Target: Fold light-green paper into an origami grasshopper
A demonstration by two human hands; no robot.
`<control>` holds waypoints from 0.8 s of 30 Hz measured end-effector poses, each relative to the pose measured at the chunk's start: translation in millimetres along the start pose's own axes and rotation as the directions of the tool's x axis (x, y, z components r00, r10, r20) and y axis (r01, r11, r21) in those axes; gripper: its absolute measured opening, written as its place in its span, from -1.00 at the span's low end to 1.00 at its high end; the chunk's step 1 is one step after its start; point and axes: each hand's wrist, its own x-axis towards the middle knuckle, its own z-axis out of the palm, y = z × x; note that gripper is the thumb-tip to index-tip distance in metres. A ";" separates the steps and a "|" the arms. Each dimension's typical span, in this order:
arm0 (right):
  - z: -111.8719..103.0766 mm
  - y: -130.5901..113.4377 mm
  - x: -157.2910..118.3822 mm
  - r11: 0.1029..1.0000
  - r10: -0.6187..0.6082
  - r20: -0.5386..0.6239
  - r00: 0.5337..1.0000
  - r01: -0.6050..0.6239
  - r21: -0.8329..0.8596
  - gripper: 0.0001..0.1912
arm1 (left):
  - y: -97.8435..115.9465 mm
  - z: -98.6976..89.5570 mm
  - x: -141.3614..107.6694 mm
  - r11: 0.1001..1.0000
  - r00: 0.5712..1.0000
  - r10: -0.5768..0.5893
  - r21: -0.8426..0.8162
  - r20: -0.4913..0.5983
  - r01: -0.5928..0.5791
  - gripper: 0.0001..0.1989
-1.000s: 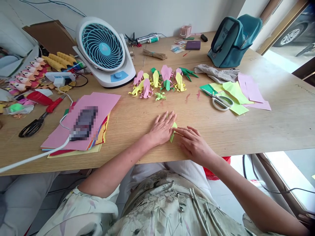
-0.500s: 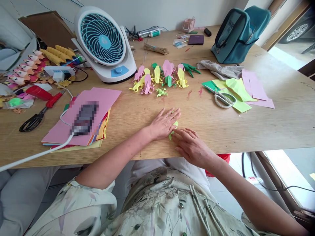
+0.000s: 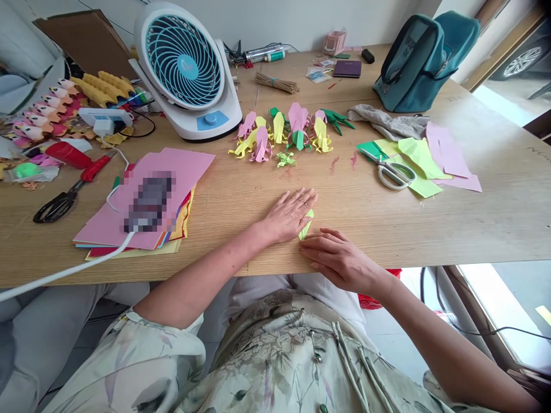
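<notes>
A small folded piece of yellow-green paper (image 3: 305,227) lies on the table near its front edge. My left hand (image 3: 289,218) rests palm down over the paper's left side, its fingers stretched out and slightly spread, so part of the paper is hidden. From the right, my right hand (image 3: 333,255) reaches in with loosely bent fingers, the fingertips at the paper's lower end. Beyond my hands sits a small light-green paper frog (image 3: 286,160), in front of a group of pink, yellow and green folded paper figures (image 3: 298,120).
White-handled scissors (image 3: 395,175) lie on green, yellow and pink paper sheets (image 3: 447,150) to the right. On the left are a stack of coloured paper (image 3: 189,163) with a blurred-out device on it, black-and-red scissors (image 3: 71,195), and a fan (image 3: 187,69). A teal bag (image 3: 424,69) stands behind.
My right hand has moved slightly down and away from my left hand, exposing more of the yellow-green paper. The left hand stays flat on it. The view has shifted slightly.
</notes>
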 end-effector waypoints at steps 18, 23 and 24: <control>7.3 -8.0 0.4 0.992 0.080 -0.040 0.996 -0.084 -0.095 -0.53 | 3.4 -2.9 -4.6 1.000 1.000 -0.014 0.020 0.012 0.013 -0.32; 4.4 -8.8 -15.7 0.979 0.203 -0.259 0.944 -0.195 0.056 -0.55 | 7.7 0.3 -15.8 1.000 1.000 -0.021 0.012 0.022 0.021 -0.20; 4.3 -8.7 -17.8 0.972 0.234 -0.284 0.930 -0.221 0.075 -0.56 | 8.6 0.7 -17.8 1.000 0.999 -0.023 0.003 0.024 0.023 -0.17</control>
